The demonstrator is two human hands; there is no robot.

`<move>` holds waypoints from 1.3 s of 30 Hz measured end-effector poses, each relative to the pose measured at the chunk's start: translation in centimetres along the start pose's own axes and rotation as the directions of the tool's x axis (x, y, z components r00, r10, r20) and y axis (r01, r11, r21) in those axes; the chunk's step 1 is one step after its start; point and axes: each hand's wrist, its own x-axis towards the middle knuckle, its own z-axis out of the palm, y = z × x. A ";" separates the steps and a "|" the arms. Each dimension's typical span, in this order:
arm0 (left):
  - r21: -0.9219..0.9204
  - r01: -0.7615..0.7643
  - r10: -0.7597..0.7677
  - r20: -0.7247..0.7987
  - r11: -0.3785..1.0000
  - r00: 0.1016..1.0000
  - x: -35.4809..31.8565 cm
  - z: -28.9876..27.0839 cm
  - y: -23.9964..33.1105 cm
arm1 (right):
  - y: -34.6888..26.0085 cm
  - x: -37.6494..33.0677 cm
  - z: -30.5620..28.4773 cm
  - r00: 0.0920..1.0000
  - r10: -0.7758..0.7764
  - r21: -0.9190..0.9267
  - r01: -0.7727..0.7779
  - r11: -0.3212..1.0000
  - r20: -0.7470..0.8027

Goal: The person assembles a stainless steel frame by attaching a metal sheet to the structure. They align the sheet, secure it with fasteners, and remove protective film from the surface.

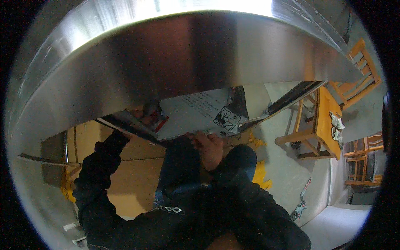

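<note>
A broad shiny metal front (200, 54) curves across the upper view. Beneath it sits a light grey panel (187, 112) with dark print and a picture label, framed by dark edges. My right hand (209, 150) is at the panel's near edge, between my knees. Its fingers are curled together; what lies in them, if anything, is hidden. My left hand (130, 136) reaches under the dark rail (135, 132) left of the panel, its fingers mostly hidden in shadow. A small red and white piece (160, 123) shows at the panel's left side.
Brown cardboard (131, 179) lies on the floor under me. To the right stands a wooden chair (325, 121) with a crumpled cloth (336, 125) on its seat. Yellow material (261, 175) lies by my right knee. More wooden chairs (364, 160) stand farther right.
</note>
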 end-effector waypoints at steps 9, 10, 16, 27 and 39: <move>0.023 0.007 -0.007 -0.011 1.000 1.000 0.6 -0.1 0.3 | -0.1 -0.2 0.6 1.000 -0.028 0.030 0.028 0.999 0.003; 0.027 0.007 -0.007 -0.011 1.000 1.000 0.7 -0.2 0.4 | 0.1 -0.1 0.4 0.999 -0.041 0.027 0.041 0.999 0.012; 0.046 0.003 -0.003 -0.014 0.999 1.000 0.7 -0.3 1.1 | 1.0 0.4 0.1 0.989 -0.144 -0.156 0.148 0.977 0.035; 0.002 0.004 -0.004 0.003 1.000 1.000 1.3 0.1 2.7 | 0.9 0.3 -0.8 0.982 -0.162 -0.220 0.180 0.959 0.097; -0.178 0.113 -0.118 -0.018 0.977 0.993 0.7 1.3 4.1 | 0.5 0.7 -1.5 0.997 -0.001 -0.152 0.012 0.988 0.076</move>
